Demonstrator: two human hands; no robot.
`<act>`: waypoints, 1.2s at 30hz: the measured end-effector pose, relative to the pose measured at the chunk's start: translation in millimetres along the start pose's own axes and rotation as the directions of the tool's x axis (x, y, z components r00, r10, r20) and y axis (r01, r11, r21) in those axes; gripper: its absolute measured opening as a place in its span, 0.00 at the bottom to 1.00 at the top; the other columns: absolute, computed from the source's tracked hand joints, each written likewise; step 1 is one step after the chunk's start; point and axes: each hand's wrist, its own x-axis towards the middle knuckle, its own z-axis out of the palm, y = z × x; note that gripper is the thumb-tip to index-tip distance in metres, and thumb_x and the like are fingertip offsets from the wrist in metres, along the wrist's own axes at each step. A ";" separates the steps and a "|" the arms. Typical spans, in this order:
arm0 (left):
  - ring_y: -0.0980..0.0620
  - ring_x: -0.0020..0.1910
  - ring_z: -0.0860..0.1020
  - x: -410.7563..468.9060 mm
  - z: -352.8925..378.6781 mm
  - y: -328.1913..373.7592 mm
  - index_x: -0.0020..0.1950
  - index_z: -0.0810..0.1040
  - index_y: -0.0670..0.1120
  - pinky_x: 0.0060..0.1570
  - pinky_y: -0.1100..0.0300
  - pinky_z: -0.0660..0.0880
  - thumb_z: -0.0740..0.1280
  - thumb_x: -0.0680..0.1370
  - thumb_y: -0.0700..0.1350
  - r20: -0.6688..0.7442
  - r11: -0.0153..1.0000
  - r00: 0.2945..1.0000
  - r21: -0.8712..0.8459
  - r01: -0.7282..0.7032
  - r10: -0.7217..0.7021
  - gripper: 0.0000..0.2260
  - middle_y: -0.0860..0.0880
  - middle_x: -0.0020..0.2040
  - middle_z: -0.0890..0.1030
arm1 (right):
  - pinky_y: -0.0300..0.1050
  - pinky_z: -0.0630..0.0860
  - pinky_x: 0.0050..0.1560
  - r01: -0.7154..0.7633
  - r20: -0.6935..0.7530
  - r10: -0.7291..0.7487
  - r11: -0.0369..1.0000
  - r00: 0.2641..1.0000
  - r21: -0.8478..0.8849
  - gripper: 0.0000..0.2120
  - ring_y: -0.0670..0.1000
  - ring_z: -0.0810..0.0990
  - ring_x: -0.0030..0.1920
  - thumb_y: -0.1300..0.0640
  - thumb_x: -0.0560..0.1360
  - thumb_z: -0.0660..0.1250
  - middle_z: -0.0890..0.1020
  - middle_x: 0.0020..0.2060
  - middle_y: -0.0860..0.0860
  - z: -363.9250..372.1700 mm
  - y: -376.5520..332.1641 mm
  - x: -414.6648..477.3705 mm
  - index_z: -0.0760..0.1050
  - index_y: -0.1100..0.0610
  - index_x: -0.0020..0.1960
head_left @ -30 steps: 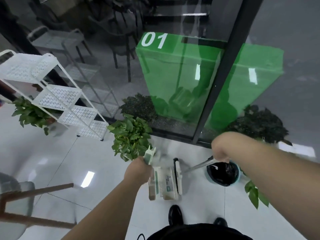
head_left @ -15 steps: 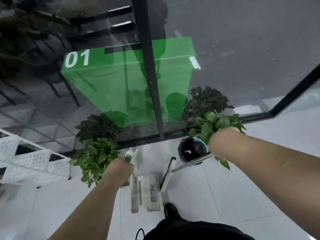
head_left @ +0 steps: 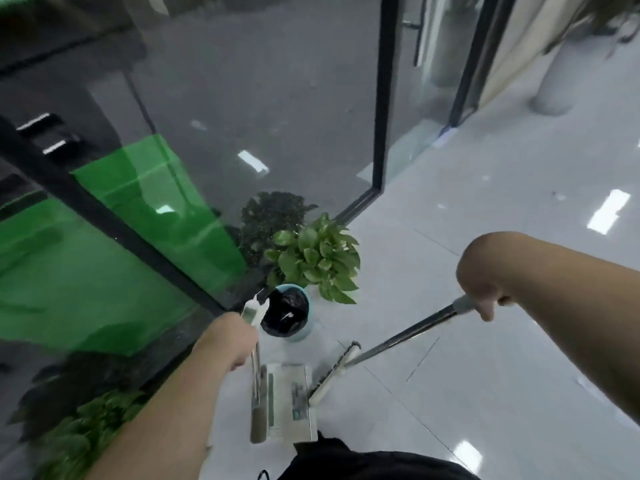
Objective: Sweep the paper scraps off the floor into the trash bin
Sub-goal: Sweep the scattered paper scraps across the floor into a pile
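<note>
Green film (head_left: pixel 104 258): covers the lower glass. No writing shows on it now. The white "01" seen a second ago is out of view.
Left hand (head_left: pixel 230 341): fingers curled tight round the dustpan's upright handle.
Dustpan (head_left: pixel 289 400): low by the person's feet, just on the near side of the bin. Its printed label is too blurred to read.
Trash bin (head_left: pixel 307 323): light blue with a black liner, on the floor by the glass. There is a white fleck (head_left: pixel 288 315) inside, and I cannot tell if it is paper.
Potted plant (head_left: pixel 315 261): just behind the bin.
Broom (head_left: pixel 398 339): its head lies against the dustpan's right edge.
Right hand (head_left: pixel 479 289): fingers closed round the top of the broom handle.
Change: the view has swung right. The bin, which was right of the broom head a second ago, now appears above the dustpan.
</note>
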 end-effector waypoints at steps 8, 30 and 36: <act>0.44 0.37 0.79 -43.3 67.9 156.1 0.48 0.80 0.43 0.33 0.59 0.70 0.62 0.79 0.46 0.089 0.911 0.931 0.193 -0.365 0.354 0.09 0.44 0.41 0.81 | 0.40 0.74 0.47 -0.277 0.207 0.190 0.764 0.960 0.582 0.11 0.46 0.74 0.33 0.46 0.79 0.67 0.78 0.35 0.46 224.0 43.8 -6.3 0.79 0.54 0.49; 0.47 0.37 0.76 -133.6 203.4 387.6 0.47 0.75 0.47 0.34 0.57 0.69 0.61 0.76 0.40 0.481 0.256 0.308 0.172 -0.951 0.821 0.04 0.48 0.40 0.78 | 0.36 0.68 0.26 -0.310 0.622 -0.184 -0.945 0.761 0.100 0.07 0.51 0.67 0.23 0.60 0.79 0.65 0.71 0.32 0.55 423.0 -164.1 -53.2 0.69 0.62 0.52; 0.46 0.37 0.77 -149.8 235.4 400.5 0.49 0.75 0.46 0.33 0.58 0.69 0.61 0.77 0.41 0.603 0.098 0.138 0.099 -0.990 0.786 0.04 0.47 0.40 0.78 | 0.38 0.67 0.27 -0.168 0.630 -0.301 -0.950 0.716 -0.263 0.11 0.52 0.68 0.25 0.56 0.79 0.66 0.73 0.34 0.56 394.7 -229.7 -53.9 0.73 0.62 0.56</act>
